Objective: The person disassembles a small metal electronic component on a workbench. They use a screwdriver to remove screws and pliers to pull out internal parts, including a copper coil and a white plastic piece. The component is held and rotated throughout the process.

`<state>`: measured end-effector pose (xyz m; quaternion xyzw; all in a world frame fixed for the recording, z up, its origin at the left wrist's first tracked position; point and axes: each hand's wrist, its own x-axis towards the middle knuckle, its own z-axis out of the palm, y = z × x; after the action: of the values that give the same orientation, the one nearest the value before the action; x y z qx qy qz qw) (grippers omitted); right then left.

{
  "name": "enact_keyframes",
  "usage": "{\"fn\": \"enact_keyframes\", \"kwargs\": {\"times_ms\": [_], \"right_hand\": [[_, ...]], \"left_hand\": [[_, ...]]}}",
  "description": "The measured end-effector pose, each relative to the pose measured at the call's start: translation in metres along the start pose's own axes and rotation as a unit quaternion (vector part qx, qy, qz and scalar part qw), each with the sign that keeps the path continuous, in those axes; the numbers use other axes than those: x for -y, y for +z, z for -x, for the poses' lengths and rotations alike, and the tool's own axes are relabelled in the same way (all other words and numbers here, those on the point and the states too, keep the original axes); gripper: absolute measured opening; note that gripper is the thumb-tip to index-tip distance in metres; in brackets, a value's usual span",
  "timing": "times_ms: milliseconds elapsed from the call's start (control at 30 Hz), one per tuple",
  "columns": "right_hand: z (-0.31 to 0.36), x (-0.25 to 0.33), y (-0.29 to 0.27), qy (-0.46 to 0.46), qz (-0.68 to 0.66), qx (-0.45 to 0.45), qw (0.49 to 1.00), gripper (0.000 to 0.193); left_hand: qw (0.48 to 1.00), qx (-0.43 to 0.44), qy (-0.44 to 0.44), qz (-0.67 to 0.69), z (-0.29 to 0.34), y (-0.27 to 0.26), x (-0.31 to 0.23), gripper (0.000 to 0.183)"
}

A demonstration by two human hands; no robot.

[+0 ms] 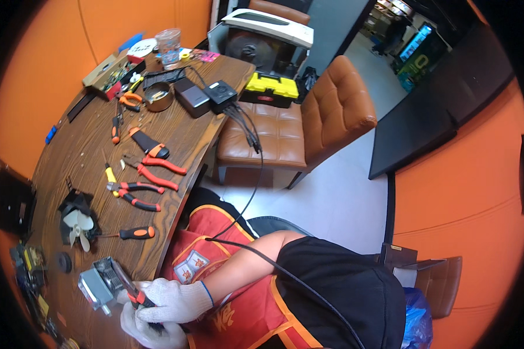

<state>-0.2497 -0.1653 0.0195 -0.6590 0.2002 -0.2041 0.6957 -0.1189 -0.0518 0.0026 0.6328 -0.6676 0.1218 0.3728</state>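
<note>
My right hand (pixel 177 299), in a white knit glove, is closed round red-and-black pliers (pixel 138 298). Their jaws reach up against the finned side of a grey metal magnetron (pixel 96 285), which is tilted at the table's near edge. Lower down, my left hand (pixel 142 328), also gloved, is curled close beneath the pliers, with its fingertips at the magnetron's edge. Part of that grip is hidden by my right hand. Beyond the magnetron lie an orange-and-black screwdriver (pixel 137 232) and a white-bladed fan (pixel 78 224).
Several pliers (pixel 160 168), a utility knife (pixel 148 142) and a round tin (pixel 159 97) lie along the wooden table (pixel 93 142). Black boxes (pixel 193 98) with cables stand at its edge. A brown chair (pixel 262 131) holds a yellow-lidded toolbox (pixel 272 87). A cable crosses my arm.
</note>
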Motion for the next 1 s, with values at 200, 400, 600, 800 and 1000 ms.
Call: {"fn": "enact_keyframes", "kwargs": {"times_ms": [200,400,600,800,1000], "right_hand": [[-0.008,0.007,-0.033,-0.058,0.052,0.013,0.997,0.033],[-0.012,0.022,-0.052,-0.057,0.107,0.090,0.989,0.027],[-0.011,0.035,-0.077,-0.088,0.272,0.034,0.958,0.021],[-0.007,0.052,-0.096,-0.091,0.441,0.028,0.893,0.028],[-0.008,0.070,-0.103,-0.060,0.525,0.057,0.847,0.041]], "left_hand": [[0.975,-0.126,-0.069,-0.172,-0.004,-0.063,0.064,0.076],[0.959,0.045,-0.187,0.210,-0.054,-0.066,0.151,0.104],[0.859,0.155,-0.353,0.338,-0.061,-0.062,0.151,0.126],[0.937,0.155,-0.259,0.174,-0.081,-0.066,0.107,0.090],[0.976,0.002,-0.215,0.039,-0.073,-0.027,0.054,0.069]]}}
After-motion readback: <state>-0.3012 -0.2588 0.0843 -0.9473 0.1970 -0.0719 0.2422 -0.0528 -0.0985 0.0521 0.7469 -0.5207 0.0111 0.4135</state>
